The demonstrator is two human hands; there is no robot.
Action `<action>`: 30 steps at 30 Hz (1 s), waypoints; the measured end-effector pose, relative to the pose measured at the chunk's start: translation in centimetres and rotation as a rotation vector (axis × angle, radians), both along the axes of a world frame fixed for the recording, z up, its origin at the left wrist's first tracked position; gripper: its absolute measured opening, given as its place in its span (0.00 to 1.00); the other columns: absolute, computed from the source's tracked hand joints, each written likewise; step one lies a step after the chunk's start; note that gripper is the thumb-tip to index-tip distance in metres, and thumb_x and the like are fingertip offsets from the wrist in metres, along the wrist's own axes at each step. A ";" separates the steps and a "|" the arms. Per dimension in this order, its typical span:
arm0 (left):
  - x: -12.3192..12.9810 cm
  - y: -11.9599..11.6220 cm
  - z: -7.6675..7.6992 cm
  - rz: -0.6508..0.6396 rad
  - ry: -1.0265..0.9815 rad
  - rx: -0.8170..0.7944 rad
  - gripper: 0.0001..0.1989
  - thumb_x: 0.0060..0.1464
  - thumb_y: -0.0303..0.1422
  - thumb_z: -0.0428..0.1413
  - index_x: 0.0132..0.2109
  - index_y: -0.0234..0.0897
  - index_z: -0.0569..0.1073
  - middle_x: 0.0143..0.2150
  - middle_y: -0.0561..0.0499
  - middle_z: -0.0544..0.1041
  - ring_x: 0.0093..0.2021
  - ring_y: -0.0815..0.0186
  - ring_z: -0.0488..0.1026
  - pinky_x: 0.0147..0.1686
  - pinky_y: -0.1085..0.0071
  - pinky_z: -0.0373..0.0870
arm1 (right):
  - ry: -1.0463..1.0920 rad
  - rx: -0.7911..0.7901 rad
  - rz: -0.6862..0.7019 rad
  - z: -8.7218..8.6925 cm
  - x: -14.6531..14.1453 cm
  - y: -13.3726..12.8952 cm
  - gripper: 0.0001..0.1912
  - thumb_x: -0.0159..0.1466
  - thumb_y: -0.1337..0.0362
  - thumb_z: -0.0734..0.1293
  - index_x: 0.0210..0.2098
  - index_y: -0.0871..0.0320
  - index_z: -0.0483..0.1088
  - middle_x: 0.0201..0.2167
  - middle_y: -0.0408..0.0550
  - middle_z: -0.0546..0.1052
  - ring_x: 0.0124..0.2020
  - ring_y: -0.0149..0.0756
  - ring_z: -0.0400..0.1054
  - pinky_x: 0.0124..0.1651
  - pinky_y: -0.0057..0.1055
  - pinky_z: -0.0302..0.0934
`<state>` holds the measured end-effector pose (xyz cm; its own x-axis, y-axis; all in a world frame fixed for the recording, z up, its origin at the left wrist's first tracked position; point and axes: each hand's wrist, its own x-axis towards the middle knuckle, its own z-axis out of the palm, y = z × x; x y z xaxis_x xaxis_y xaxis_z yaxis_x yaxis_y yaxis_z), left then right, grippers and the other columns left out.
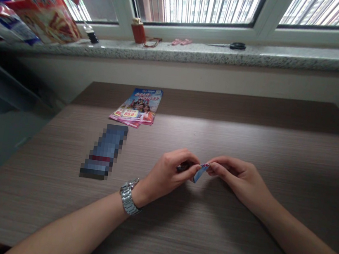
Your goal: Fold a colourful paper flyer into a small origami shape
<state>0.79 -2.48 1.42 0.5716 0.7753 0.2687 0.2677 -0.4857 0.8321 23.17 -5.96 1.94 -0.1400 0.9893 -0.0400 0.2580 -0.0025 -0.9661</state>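
Between my two hands, above the wooden table [155, 233], is a small folded blue paper piece [200, 174] with a red and white edge. My left hand [171, 173], with a metal watch [129, 196] at the wrist, pinches its left side. Something dark shows under the curled fingers, too hidden to name. My right hand [240, 178] pinches the paper's upper right corner between thumb and fingers. A stack of colourful flyers [139, 105] lies farther back to the left. Nearer, left of my left hand, is a dark blue pixelated object [103, 151].
Along the granite windowsill [272, 57] lie black-handled scissors [236, 46], pink clips [181, 42], a red-brown bottle [138, 31] with a cord loop, and a black binder clip [91, 34]. A red food package [51, 15] stands at the left. Windows rise behind.
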 end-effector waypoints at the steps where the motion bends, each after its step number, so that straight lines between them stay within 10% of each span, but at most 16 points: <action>1: 0.0 0.0 -0.1 0.005 -0.003 -0.017 0.07 0.66 0.34 0.57 0.41 0.35 0.76 0.36 0.51 0.78 0.35 0.70 0.74 0.37 0.74 0.69 | 0.009 0.001 0.001 -0.1 0.0 0.0 0.15 0.65 0.50 0.70 0.37 0.55 0.81 0.32 0.47 0.84 0.34 0.38 0.78 0.40 0.31 0.71; 30: 0.0 0.1 -0.1 -0.015 -0.011 -0.148 0.09 0.66 0.36 0.57 0.42 0.34 0.76 0.36 0.50 0.77 0.34 0.69 0.74 0.35 0.75 0.69 | -0.125 0.098 0.036 -0.4 -0.3 -0.4 0.13 0.67 0.52 0.68 0.39 0.54 0.77 0.35 0.47 0.82 0.37 0.39 0.75 0.42 0.34 0.69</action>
